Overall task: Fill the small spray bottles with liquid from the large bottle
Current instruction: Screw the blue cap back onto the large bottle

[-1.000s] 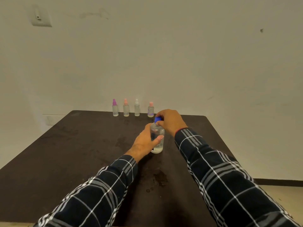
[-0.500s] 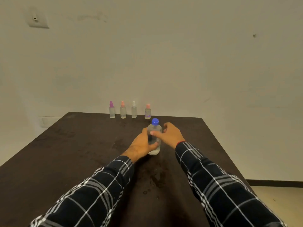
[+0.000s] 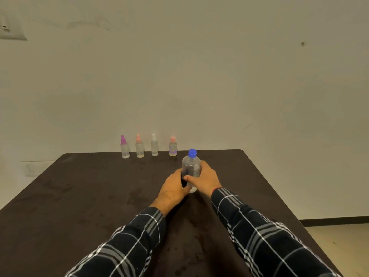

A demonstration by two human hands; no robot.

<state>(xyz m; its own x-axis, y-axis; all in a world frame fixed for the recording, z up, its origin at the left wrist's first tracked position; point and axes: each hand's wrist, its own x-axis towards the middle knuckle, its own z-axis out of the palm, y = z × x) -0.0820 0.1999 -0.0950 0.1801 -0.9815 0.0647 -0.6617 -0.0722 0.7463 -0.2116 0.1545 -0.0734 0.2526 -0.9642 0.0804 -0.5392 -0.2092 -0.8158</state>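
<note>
The large clear bottle with a blue cap stands upright on the dark table, cap screwed on. My right hand wraps its body from the right. My left hand touches its lower left side, fingers curled against it. Along the far edge stand several small spray bottles in a row: a purple-capped one, an orange-capped one, a white-capped one and a pink-capped one with a purple label. All are upright and capped, apart from my hands.
A plain wall rises right behind the table's far edge. The table's right edge drops to a tan floor. Faint wet stains mark the tabletop near me.
My right hand left the blue cap and came down onto the bottle's body. The left hand stayed at the bottle's lower side. The camera tilted up a little.
</note>
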